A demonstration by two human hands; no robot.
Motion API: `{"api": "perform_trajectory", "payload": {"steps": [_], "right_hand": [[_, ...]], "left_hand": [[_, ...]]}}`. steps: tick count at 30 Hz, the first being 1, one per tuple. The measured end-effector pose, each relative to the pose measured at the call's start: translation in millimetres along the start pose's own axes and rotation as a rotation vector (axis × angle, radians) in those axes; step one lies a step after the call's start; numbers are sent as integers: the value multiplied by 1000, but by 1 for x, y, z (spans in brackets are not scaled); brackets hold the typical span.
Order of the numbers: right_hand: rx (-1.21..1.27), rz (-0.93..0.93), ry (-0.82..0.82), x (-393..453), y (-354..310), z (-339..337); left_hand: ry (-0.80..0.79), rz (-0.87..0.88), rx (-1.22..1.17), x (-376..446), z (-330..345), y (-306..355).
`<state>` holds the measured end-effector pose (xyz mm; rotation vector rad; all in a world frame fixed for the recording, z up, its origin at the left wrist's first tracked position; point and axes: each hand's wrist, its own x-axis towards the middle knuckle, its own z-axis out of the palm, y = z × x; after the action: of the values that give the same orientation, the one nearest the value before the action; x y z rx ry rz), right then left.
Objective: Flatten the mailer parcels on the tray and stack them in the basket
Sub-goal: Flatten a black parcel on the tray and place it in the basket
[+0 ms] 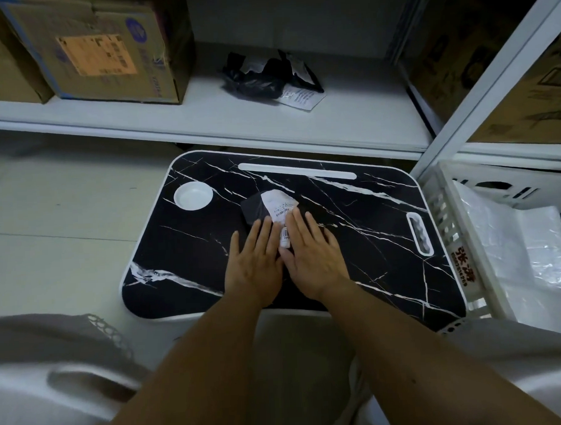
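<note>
Both my hands lie flat, side by side, fingers straight and close together: my left hand (255, 261) and my right hand (311, 254) press down on the near part of a black plastic mailer parcel with a crumpled white shipping label (274, 207). Between my hands a strip of the label shows a barcode; further up it carries lines of small print that I cannot read. The parcel's far end sticks up, creased and unflattened, beyond my fingertips.

It sits near the middle of the black marble-patterned lap tray with a white rim (179, 290), which has a round white cup recess (193, 196) at its far left, a long white slot (296, 170) along the far edge and a handle cut-out (420, 235) on the right.

Just right of the tray stands the white slatted plastic basket (450, 237), with red characters on a label on its side and clear plastic bags (531, 249) inside. On the white shelf (204, 119) beyond lies another crumpled black mailer with a white label (267, 76). Left of it are brown cardboard boxes (105, 49), one bearing an orange label too blurred to read.
</note>
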<state>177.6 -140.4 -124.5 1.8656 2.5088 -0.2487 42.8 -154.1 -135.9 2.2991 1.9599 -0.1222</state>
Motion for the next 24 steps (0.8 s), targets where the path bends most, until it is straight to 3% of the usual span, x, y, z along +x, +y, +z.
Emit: {"api": "perform_trajectory", "payload": {"steps": [11,14,16,18,20,24], "right_hand": [[-35,70,-134,18,-8,10],[-57,48,-113,21,-6,1],[-72,1,3,22,-3,-8],[-53,-14,240,25,-4,-12],[36,29,371,34,-8,-15],[78,-12,99,50,-11,-8]], "left_hand": [[-51,-93,-94,11,-3,-6],[93,-132,-165,17,-15,-8],[178,-178,-251,26,-25,-8],[233,-232,-327,35,-32,-7],[250,-216,-286,43,-33,-5],[41,-80,-77,47,-24,-8]]}}
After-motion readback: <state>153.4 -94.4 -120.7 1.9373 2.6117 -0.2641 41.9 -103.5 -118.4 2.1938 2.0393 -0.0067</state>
